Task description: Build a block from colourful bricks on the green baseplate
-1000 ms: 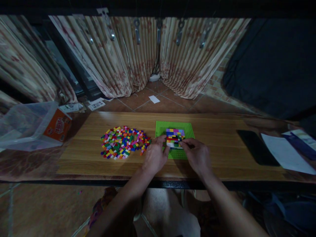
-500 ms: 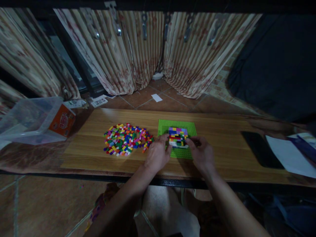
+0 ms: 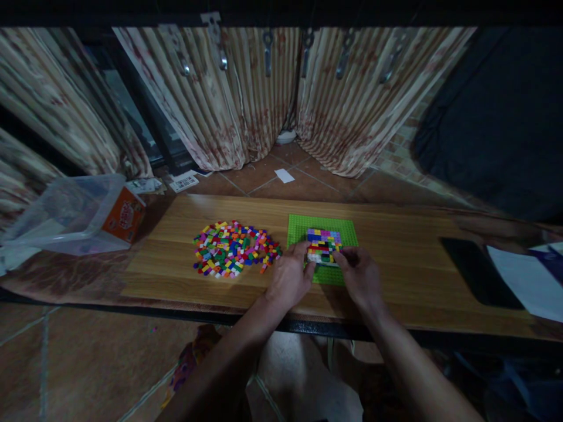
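A low rectangular block of many-coloured toy bricks (image 3: 324, 241) lies on a green studded baseplate (image 3: 347, 225). From its left side my left hand (image 3: 290, 275) grips it, fingertips along the left edge and thumb at the near corner. My right hand (image 3: 361, 274) is at the right side, thumb and curled fingers pressed to the block's near right edge. Both hands hide part of the baseplate. Left of my left hand, a loose pile of small coloured bricks (image 3: 233, 249) is spread out.
The wooden board (image 3: 404, 264) carries all of this. A dark flat slab (image 3: 479, 272) and white paper (image 3: 528, 284) lie at its right end. Left of it stands a clear plastic bin (image 3: 65, 217) with an orange label. Striped curtains (image 3: 246, 105) hang behind.
The whole view has shifted, so everything appears slightly further right. My hands stay at the two sides of the brick block, with little visible movement against it.
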Available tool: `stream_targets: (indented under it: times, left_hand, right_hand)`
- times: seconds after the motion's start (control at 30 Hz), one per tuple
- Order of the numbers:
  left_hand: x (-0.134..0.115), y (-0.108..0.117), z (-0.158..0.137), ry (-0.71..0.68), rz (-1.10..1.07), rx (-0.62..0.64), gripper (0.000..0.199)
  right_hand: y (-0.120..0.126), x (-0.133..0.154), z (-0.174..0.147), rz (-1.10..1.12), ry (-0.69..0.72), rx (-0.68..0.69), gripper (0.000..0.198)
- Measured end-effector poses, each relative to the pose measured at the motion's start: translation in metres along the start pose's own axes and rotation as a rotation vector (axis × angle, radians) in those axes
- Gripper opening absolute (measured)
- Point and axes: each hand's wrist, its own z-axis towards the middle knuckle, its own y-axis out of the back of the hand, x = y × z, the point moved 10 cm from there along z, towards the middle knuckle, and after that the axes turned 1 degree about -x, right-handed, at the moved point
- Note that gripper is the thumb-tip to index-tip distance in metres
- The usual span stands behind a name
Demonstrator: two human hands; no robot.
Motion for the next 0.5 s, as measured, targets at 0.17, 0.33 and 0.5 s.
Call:
stream_targets:
  times: [0.17,0.33,0.5]
  left_hand:
    - [-0.001,-0.004,-0.003,-0.019,0.007,-0.010,0.044]
    - [0.012,0.022,0.000,0.048,0.117,-0.062,0.043]
    - [0.062,0.098,0.000,0.343,0.456,-0.254,0.027]
  right_hand:
    - [-0.004,-0.006,0.005,0.021,-0.039,0.048,0.040]
    - [-0.004,-0.011,0.007,-0.041,-0.060,0.080,0.044]
    - [0.004,-0.006,0.006,-0.048,-0.065,0.045,0.046]
